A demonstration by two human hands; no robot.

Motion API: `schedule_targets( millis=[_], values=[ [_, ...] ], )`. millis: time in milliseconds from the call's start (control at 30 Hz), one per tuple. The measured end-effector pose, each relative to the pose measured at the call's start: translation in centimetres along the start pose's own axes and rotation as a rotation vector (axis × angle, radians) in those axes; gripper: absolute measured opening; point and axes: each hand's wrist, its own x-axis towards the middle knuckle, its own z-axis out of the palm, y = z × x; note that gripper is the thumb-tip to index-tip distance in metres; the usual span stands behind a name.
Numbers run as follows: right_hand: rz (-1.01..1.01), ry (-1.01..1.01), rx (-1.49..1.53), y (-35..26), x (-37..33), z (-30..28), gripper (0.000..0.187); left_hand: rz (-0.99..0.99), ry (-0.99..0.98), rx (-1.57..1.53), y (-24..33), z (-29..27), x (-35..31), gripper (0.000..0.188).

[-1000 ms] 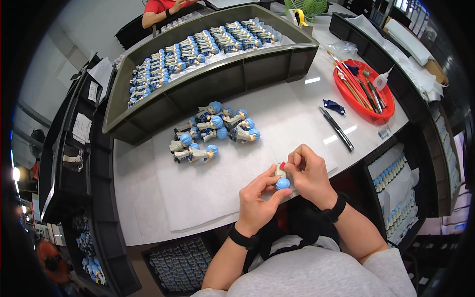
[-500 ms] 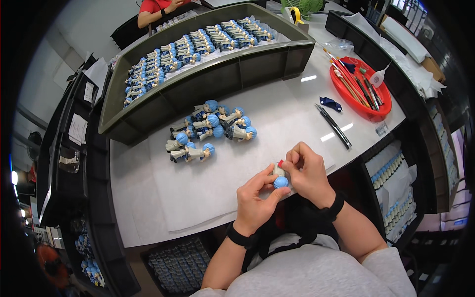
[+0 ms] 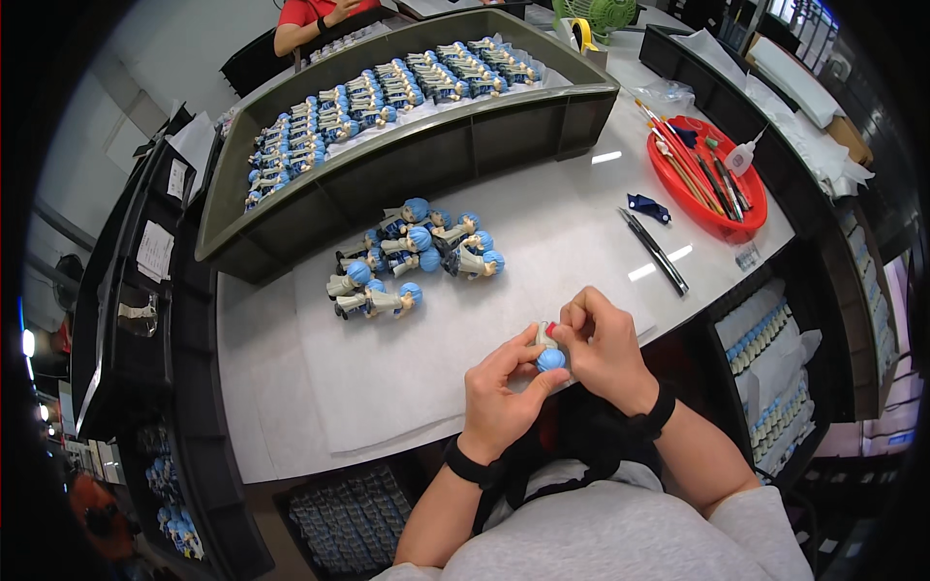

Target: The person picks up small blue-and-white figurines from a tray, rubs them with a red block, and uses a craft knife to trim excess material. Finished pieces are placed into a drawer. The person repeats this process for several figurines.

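Near the front edge of the table, my left hand (image 3: 504, 390) is closed around a small figurine (image 3: 551, 359) with blue hair and a pale body, its head toward me. My right hand (image 3: 605, 351) pinches a small red piece (image 3: 551, 330) between thumb and fingers, against the figurine's pale body. What the red piece is cannot be made out. Farther off to the left lies a loose pile of similar blue-haired figurines (image 3: 418, 238) on white sheet material (image 3: 387, 378).
A large grey-green crate (image 3: 407, 145) holding rows of figurines stands behind the pile. At right are a red basket (image 3: 754, 221) with brushes and a small bottle, a black pen-like tool (image 3: 657, 254) and a dark blue piece (image 3: 648, 206). Beyond the crate sits a person (image 3: 315, 24).
The red piece in my right hand's pinch has shifted slightly lower against the figurine, and less of it shows. My left hand keeps its grip in nearly the same place.
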Motion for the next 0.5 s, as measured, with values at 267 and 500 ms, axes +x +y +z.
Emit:
schedule_targets(
  millis=[267,500],
  values=[
    [-0.020,-0.014,-0.043,-0.1,0.0,-0.1,0.020,0.011,-0.001,-0.029,-0.2,0.1,0.3,0.030],
    [0.077,0.084,-0.034,-0.2,0.5,-1.5,0.026,0.018,0.025,-0.111,-0.9,-0.1,-0.1,0.037]
  ],
)
